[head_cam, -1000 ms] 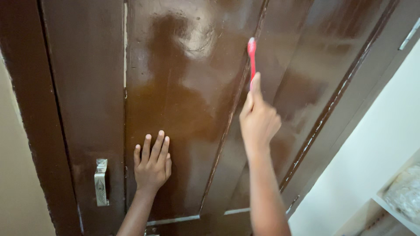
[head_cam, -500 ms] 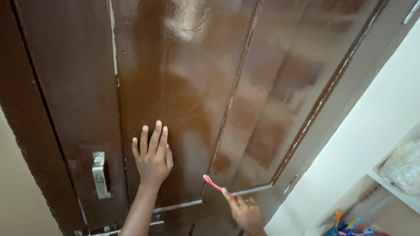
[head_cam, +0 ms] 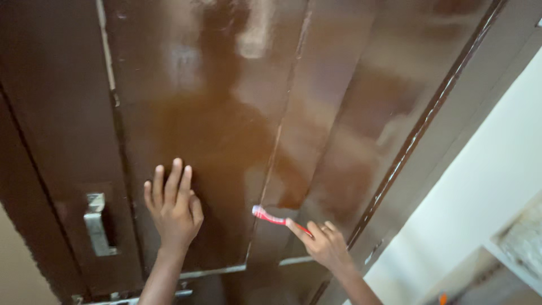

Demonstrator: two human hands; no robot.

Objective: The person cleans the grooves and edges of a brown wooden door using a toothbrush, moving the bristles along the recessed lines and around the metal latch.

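A glossy dark brown wooden door [head_cam: 226, 113] fills the view, with raised panels and pale worn edges. My left hand [head_cam: 172, 206] lies flat against the door's left panel, fingers pointing up. My right hand [head_cam: 322, 243] grips a red toothbrush [head_cam: 271, 217] by its handle. The brush head points left and touches the vertical groove between the two panels, low on the door.
A metal door handle plate [head_cam: 97, 225] is fixed left of my left hand. A white wall [head_cam: 480, 192] runs along the right. A white shelf [head_cam: 511, 254] with a pale bundle shows at the lower right corner.
My right hand dropped with the toothbrush from high on the panel groove to its lower end, then rose slightly. My left hand stayed flat on the door. The view shifted right.
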